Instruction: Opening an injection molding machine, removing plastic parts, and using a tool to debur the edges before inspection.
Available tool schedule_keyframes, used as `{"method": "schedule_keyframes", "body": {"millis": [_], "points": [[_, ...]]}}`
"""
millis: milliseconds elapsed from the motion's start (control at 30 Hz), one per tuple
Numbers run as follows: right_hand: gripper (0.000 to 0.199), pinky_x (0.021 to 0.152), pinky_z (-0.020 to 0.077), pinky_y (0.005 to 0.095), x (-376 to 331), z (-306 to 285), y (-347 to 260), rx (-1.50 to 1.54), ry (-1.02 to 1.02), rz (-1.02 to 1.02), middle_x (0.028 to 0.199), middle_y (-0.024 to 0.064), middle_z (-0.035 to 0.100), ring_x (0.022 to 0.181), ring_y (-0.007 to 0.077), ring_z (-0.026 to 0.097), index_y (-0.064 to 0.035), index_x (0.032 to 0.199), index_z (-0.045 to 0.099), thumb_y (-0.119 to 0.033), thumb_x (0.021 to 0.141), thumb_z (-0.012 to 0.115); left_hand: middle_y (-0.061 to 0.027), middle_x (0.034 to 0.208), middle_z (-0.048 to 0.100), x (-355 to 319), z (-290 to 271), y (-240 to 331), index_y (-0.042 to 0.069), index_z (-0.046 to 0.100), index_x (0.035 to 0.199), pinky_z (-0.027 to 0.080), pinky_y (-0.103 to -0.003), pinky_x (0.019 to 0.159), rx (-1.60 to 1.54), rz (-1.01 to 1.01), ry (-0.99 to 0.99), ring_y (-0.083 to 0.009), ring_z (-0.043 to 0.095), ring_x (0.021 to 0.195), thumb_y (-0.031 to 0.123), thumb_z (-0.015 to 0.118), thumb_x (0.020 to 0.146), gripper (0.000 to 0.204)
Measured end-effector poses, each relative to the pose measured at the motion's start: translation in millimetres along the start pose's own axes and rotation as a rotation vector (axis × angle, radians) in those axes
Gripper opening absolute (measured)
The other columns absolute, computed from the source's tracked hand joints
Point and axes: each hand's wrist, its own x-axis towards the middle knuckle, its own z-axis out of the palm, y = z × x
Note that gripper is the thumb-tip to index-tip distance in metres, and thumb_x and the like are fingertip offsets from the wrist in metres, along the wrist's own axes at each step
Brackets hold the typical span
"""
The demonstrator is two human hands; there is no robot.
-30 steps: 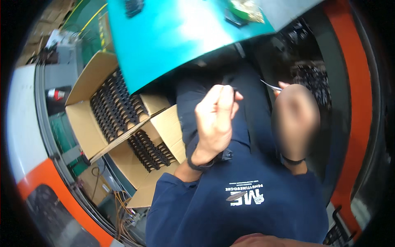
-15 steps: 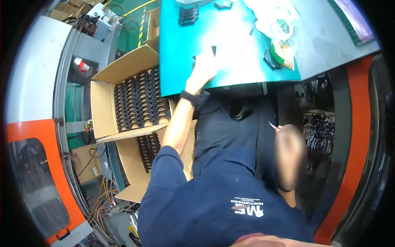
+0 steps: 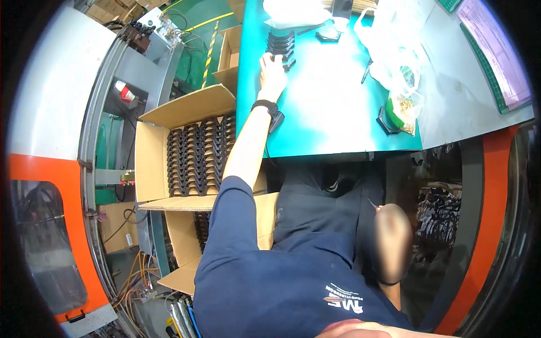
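My left hand (image 3: 273,79) reaches over the teal-topped table (image 3: 327,118), closed at the near end of a row of black angled plastic parts (image 3: 280,46). Its fingers grip a black angled part (image 3: 289,63) at that end; the palm partly hides it. Low beside my right thigh is my right hand (image 3: 393,236), mostly blurred. From its fingers sticks a thin pointed metal tool (image 3: 371,202), whose exact kind I cannot make out.
Left of the table, an open carton (image 3: 152,158) holds several rows of nested black parts, above another carton (image 3: 183,239). Clear plastic bags (image 3: 389,50), a single black part (image 3: 387,121) and a pen (image 3: 367,72) lie on the table. Orange-edged machines (image 3: 487,186) flank me.
My left hand has moved forward and left, carrying a black part to the row's near end. My right hand stays low with the tool. The whole view has shifted.
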Motion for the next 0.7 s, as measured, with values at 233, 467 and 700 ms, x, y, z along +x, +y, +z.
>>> {"method": "schedule_keyframes", "body": {"millis": [233,467,700], "points": [[0.017,0.072,0.0474,0.0264,1,8,-3,0.002,-0.025,-0.007,0.084,0.0108,0.068,0.076,0.0152,0.063,0.0045,0.094,0.067,-0.011,0.089,0.065,-0.0193,0.109,0.048,19,-4,16,0.001,0.053,0.102,0.047,-0.043,0.084,0.165,-0.187,0.098,-0.0355,0.049,0.104,0.005,0.055,0.082,0.021],[0.021,0.063,0.0411,0.02,-3,21,28,0.043,-0.081,0.106,0.078,-0.002,0.059,0.071,0.0042,0.051,0.0018,0.104,0.065,-0.014,0.092,0.064,-0.0187,0.101,0.061,19,5,-2,0.001,0.053,0.103,0.048,-0.045,0.083,0.018,-0.346,0.086,-0.0347,0.057,0.1,0.006,0.051,0.084,0.02],[0.033,0.079,0.0484,0.0268,24,33,31,0.085,-0.243,0.129,0.096,0.0086,0.067,0.088,0.0135,0.062,0.0035,0.117,0.06,-0.006,0.086,0.066,-0.024,0.119,0.051,-4,-16,3,0.001,0.05,0.115,0.043,-0.051,0.091,-0.24,-0.525,0.081,-0.0407,0.049,0.111,0.017,0.066,0.078,0.043]]}}
